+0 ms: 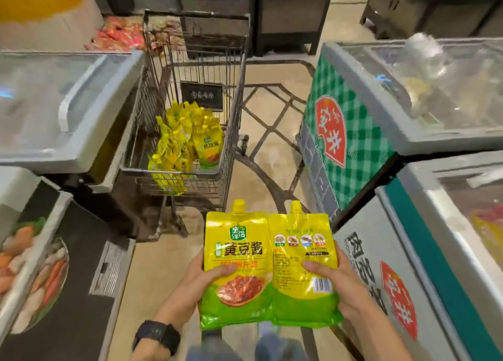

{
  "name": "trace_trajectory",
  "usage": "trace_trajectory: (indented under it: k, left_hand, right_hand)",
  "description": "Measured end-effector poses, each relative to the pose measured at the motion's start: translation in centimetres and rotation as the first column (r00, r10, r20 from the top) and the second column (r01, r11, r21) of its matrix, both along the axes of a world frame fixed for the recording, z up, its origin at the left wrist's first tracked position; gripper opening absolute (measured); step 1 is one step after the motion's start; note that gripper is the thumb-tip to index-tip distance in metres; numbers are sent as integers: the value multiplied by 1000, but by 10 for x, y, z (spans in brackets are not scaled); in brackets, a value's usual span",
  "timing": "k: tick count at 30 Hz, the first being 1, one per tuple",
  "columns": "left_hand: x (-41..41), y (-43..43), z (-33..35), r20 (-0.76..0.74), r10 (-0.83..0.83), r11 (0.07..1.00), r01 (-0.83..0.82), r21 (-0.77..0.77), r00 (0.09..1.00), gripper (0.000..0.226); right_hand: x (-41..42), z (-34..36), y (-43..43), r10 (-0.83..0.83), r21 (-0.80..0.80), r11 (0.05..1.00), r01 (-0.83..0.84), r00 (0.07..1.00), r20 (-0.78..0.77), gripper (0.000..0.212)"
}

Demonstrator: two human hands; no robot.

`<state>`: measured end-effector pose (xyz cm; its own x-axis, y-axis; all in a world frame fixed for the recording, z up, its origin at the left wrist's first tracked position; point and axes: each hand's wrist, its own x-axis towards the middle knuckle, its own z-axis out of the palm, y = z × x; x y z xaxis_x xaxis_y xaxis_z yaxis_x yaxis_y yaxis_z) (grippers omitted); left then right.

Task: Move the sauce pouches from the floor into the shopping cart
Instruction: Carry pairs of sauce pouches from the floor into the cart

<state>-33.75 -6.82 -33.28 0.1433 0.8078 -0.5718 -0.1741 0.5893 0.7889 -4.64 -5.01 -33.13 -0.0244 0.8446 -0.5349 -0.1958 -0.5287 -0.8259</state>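
I hold two yellow-and-green spouted sauce pouches side by side in front of me, low in the view. My left hand grips the left pouch, its printed front facing me. My right hand grips the right pouch, which shows its back with a barcode. Ahead stands a wire shopping cart in the aisle. Several more yellow pouches lie piled in its basket. The cart is some way beyond the pouches I hold.
Chest freezers line both sides of the aisle: grey ones on the left and a green-checked one plus a teal-edged one on the right. Red packets lie on the floor beyond the cart. Dark shelving stands at the back.
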Motion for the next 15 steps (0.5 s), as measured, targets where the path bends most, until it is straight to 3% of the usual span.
trace_trajectory:
  k: [2,4,8,15]
  left_hand:
    - [5,36,2,-47,59,997,-56,46,997,100]
    - [5,70,3,-84,138,988,-131,84,987,94]
    - [-17,137,0,-121,299,951,-285,118,946,108]
    - [-77,261,-21,-218,492,870,-466,159,843,96]
  right_hand:
    - [1,5,52,51,12,999,-52,999,14,104]
    - [-4,10,102,115,29,993,-115,993,9,91]
    - [-35,14,200,223,72,972,-224,974,29,76]
    - [-105,13,364,324,126,926,-356,920,219,68]
